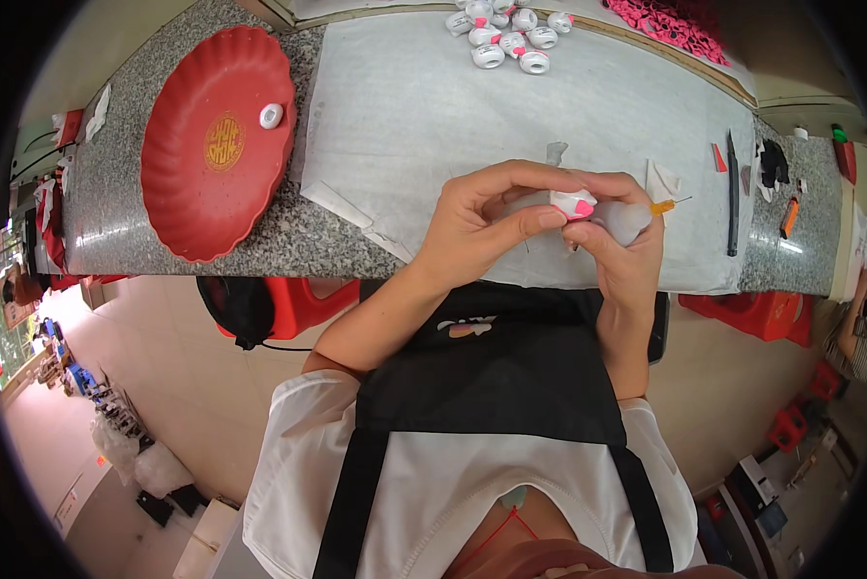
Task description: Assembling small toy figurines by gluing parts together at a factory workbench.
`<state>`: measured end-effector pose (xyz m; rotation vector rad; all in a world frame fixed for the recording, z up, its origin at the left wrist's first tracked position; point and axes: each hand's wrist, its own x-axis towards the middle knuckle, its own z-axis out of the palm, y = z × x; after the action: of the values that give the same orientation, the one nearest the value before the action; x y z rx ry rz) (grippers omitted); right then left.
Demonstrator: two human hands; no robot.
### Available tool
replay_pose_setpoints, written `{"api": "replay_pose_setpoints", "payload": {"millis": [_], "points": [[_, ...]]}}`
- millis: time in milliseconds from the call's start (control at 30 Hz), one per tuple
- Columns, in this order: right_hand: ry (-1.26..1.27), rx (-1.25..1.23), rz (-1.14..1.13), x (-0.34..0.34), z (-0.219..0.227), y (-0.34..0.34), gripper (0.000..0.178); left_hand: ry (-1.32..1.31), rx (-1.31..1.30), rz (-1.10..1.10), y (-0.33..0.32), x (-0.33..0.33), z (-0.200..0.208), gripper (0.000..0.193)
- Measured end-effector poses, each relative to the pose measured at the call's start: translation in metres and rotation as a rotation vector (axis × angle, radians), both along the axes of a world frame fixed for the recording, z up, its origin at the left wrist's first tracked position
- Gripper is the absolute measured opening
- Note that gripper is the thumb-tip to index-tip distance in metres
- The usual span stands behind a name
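Note:
My left hand (482, 217) is closed, its thumb and fingers pinching a small white figurine piece (567, 201) with a bright pink bow-shaped part on it. Close beside it, my right hand (629, 275) curls around a soft translucent squeeze bottle (625, 224). The bottle has an orange tip (662, 207) with a thin needle pointing away to the right. Both hands meet above the near part of the white paper (405, 125), and the right fingertips come up against the white piece. The fingers hide part of the piece and of the bottle.
A red scalloped dish (178, 145) at left holds one white piece (271, 116). Several similar white pieces (513, 43) cluster at the far edge, with a pink heap (670, 24) beyond. A dark pen-like tool (732, 193) and an orange-handled tool (790, 217) lie at right.

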<state>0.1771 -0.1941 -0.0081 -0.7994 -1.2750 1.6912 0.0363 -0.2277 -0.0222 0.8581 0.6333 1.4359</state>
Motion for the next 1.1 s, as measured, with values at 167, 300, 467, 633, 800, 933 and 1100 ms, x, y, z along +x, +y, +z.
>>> {"api": "replay_pose_setpoints", "payload": {"millis": [167,300,467,633,800,933,1100], "points": [[0.012,-0.049,0.012,0.0035,-0.0031,0.0018,0.029,0.106,0.053,0.05,0.0003,0.0013,-0.0013,0.022],[-0.002,-0.049,0.032,0.004,-0.0016,0.0033,0.029,0.186,0.099,0.077,0.0004,0.0014,-0.0025,0.021],[0.05,-0.1,0.042,0.0033,-0.0031,0.0049,0.026,0.125,0.061,0.038,0.0006,0.0016,-0.0012,0.021],[0.041,-0.158,0.02,-0.0004,-0.001,0.0035,0.026,0.089,0.045,0.038,0.0029,0.0022,-0.0025,0.025],[0.062,-0.159,0.049,0.0007,-0.0029,0.0049,0.026,0.07,0.026,0.026,0.0031,0.0008,-0.0023,0.024],[0.062,-0.154,0.014,-0.0042,-0.0013,0.0039,0.025,0.083,0.0,0.05,0.0024,0.001,-0.0025,0.024],[0.079,-0.199,0.019,-0.005,-0.0016,0.0061,0.025,0.054,-0.028,0.054,0.0029,0.0015,-0.0017,0.025]]}}
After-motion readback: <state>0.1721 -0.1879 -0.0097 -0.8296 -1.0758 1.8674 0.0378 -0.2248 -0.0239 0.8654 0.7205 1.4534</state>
